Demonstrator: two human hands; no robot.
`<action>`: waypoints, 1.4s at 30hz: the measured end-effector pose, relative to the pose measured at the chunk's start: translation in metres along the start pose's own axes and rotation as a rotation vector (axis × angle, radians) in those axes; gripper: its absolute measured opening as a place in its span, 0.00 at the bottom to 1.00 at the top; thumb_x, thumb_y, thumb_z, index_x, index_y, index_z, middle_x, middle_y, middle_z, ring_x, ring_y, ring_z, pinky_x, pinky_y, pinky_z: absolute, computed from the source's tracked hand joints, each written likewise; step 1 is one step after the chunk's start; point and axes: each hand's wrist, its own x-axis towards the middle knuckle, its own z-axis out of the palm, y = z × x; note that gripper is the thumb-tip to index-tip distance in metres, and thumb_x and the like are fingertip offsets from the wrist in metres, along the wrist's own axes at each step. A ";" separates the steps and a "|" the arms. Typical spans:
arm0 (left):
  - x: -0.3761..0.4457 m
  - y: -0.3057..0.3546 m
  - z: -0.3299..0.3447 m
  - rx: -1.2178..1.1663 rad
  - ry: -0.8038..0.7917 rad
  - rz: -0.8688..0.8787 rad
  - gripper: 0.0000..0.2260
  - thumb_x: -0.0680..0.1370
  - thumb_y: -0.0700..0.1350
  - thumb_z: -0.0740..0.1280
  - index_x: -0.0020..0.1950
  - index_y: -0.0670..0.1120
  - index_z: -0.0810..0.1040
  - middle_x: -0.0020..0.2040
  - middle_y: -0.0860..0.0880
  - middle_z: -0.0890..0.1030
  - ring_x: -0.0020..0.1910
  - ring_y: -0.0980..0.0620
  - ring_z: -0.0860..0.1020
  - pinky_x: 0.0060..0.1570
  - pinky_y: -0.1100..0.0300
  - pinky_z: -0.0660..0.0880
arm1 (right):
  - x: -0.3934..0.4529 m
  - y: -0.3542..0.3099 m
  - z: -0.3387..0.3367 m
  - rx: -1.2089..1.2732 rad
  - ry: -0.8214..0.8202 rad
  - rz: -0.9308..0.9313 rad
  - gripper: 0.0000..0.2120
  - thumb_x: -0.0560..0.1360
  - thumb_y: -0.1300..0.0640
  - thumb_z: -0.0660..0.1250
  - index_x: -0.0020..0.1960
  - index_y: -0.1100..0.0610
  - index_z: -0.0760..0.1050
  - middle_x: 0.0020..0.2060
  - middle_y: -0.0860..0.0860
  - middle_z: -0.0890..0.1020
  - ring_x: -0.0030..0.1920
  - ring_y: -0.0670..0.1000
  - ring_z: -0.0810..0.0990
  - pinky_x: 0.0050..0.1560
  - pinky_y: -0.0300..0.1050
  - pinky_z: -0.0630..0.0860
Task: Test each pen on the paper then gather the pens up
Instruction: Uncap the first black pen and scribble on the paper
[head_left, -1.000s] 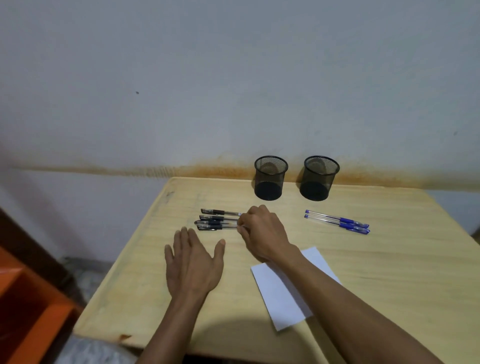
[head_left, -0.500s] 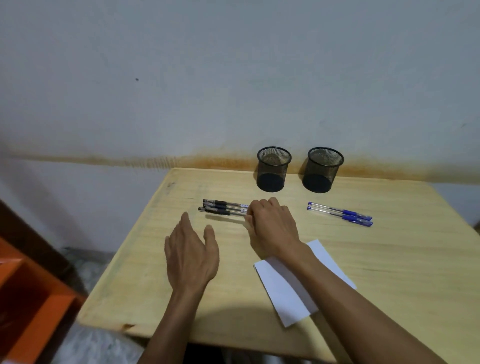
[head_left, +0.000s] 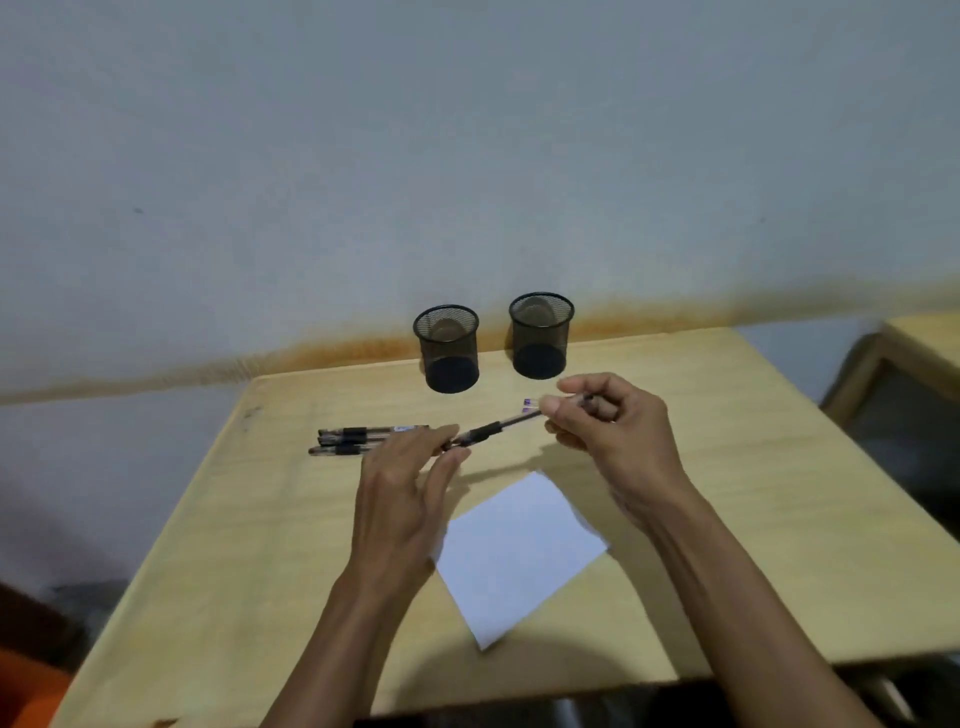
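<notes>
My right hand (head_left: 613, 431) grips the rear end of a black pen (head_left: 488, 430) and holds it in the air above the wooden table (head_left: 753, 493). The thumb and forefinger of my left hand (head_left: 400, 499) pinch the pen's other end. A few more black pens (head_left: 358, 439) lie side by side on the table to the left. Below my hands, a white sheet of paper (head_left: 519, 551) lies near the front edge. Only the purple tip of a blue pen (head_left: 529, 402) shows beside my right thumb; the rest is hidden behind that hand.
Two black mesh cups (head_left: 447, 348) (head_left: 540, 335) stand at the table's back edge against the wall. A second table (head_left: 924, 332) sits at the far right. An orange object (head_left: 26, 696) is on the floor at the lower left.
My right hand has lifted one black pen off the row and moved right with it. My left hand has risen from the table and taken hold of the pen's front end.
</notes>
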 end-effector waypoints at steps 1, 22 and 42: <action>0.001 0.006 0.006 -0.013 -0.013 0.024 0.08 0.77 0.46 0.70 0.54 0.47 0.84 0.50 0.56 0.83 0.52 0.56 0.78 0.54 0.46 0.75 | -0.002 0.003 -0.004 0.053 0.034 0.032 0.06 0.73 0.62 0.77 0.48 0.58 0.82 0.33 0.49 0.85 0.36 0.48 0.84 0.40 0.40 0.80; 0.010 -0.025 -0.048 -0.019 -0.249 -0.518 0.07 0.73 0.41 0.76 0.35 0.48 0.85 0.33 0.54 0.85 0.35 0.53 0.81 0.40 0.58 0.75 | 0.042 0.000 -0.069 0.263 0.275 0.071 0.03 0.80 0.63 0.68 0.49 0.62 0.79 0.33 0.52 0.82 0.30 0.44 0.80 0.35 0.33 0.79; -0.046 -0.039 -0.027 0.077 -0.007 -0.158 0.12 0.73 0.48 0.75 0.54 0.47 0.85 0.52 0.53 0.80 0.55 0.50 0.79 0.50 0.61 0.77 | -0.040 0.038 0.007 0.021 0.033 0.079 0.08 0.75 0.67 0.73 0.48 0.64 0.73 0.38 0.56 0.88 0.40 0.52 0.88 0.40 0.39 0.83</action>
